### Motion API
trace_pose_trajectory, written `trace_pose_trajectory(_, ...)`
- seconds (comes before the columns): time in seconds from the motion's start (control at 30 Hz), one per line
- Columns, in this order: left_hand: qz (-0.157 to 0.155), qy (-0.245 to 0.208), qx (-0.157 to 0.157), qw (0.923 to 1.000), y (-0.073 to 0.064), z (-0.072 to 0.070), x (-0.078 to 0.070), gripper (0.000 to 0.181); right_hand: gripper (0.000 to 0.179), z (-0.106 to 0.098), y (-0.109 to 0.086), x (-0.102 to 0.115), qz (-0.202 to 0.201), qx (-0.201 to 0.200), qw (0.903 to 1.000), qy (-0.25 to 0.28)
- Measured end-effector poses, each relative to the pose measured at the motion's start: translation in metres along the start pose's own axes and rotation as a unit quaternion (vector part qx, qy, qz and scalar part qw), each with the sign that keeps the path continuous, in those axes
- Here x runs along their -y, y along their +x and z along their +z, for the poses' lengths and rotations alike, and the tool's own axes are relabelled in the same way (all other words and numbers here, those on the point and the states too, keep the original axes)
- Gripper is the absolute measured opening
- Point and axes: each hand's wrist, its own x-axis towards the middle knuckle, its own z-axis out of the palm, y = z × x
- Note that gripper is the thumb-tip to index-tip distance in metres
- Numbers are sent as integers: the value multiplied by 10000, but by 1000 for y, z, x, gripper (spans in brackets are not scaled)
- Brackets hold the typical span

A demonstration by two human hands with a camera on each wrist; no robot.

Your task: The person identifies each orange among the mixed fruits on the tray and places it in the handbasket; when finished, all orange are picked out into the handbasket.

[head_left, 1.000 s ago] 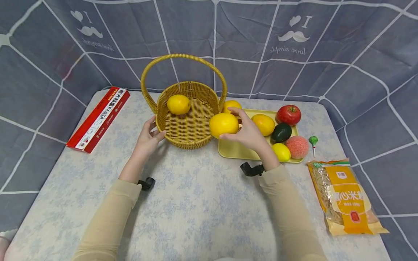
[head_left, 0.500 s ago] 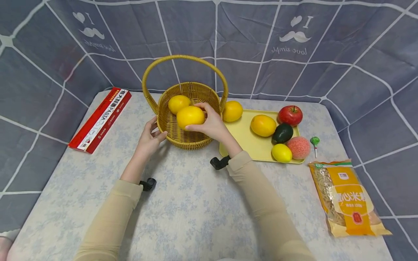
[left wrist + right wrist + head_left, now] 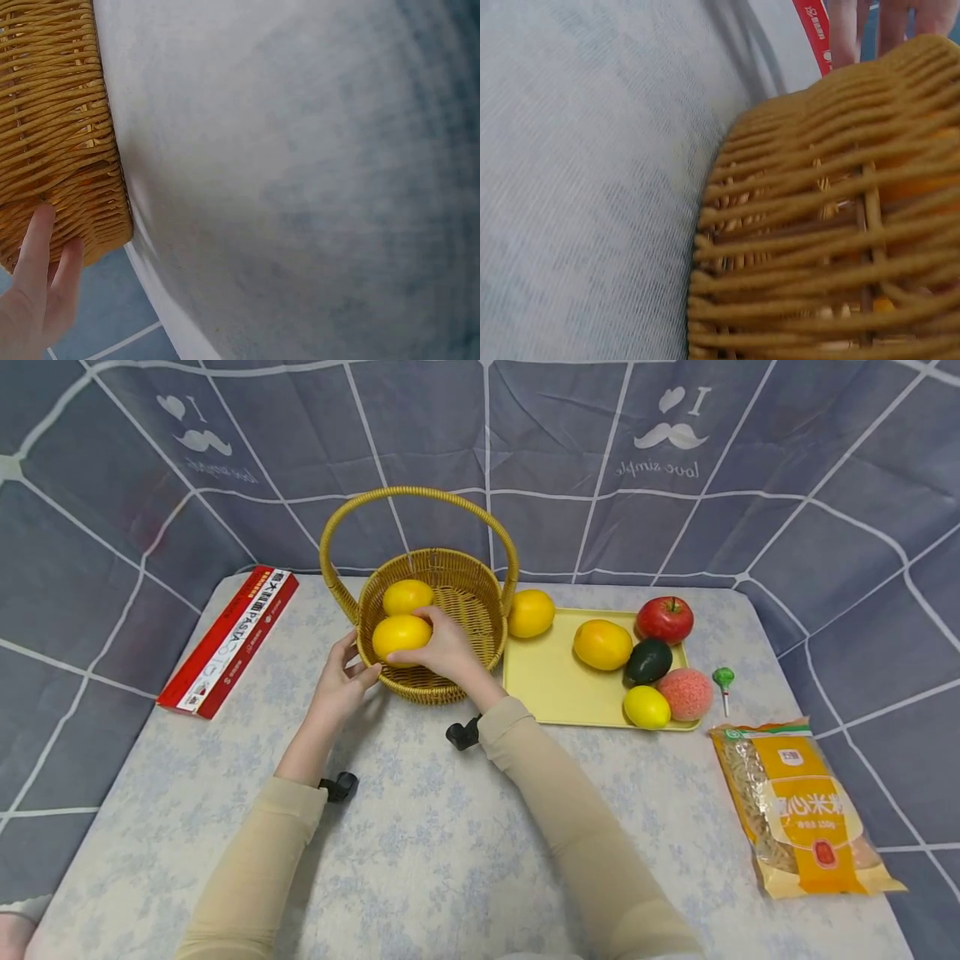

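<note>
A golden wicker basket point(image 3: 480, 602) with a tall hoop handle stands near the back of the table. Inside, at its left, my right hand point(image 3: 444, 647) holds a yellow oval fruit point(image 3: 397, 637) between thumb and fingers. Another yellow fruit point(image 3: 407, 597) lies just behind it in the basket. My left hand point(image 3: 337, 683) rests against the basket's left side, its thumb by the rim. Its extended fingers point(image 3: 34, 251) touch the woven outer wall point(image 3: 60, 142) in the left wrist view. In the right wrist view the basket wall point(image 3: 832, 217) hides the held fruit.
A pale yellow tray point(image 3: 558, 693) at right bears a mango point(image 3: 602, 645), red apple point(image 3: 664, 620), avocado point(image 3: 648, 662), peach point(image 3: 686, 693) and lemon point(image 3: 647, 707). Another yellow fruit point(image 3: 531, 613) sits by its back-left corner. Around lie a lollipop point(image 3: 723, 681), noodle bag point(image 3: 798, 810) and pasta box point(image 3: 228, 643).
My right hand has carried the yellow oval fruit leftward from over the tray and down into the basket's left side. The left hand has stayed at the basket.
</note>
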Motion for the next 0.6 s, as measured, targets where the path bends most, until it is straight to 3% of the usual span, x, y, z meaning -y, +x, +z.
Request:
trace_pose_trajectory(0.27, -28, 17, -29, 10000, 0, 2, 1, 78, 88, 6, 8, 1, 174, 55, 9994, -308)
trace_pose_trajectory(0.6, -46, 25, -37, 10000, -1, 1, 1, 76, 87, 9, 11, 0, 426, 368, 9979, -321)
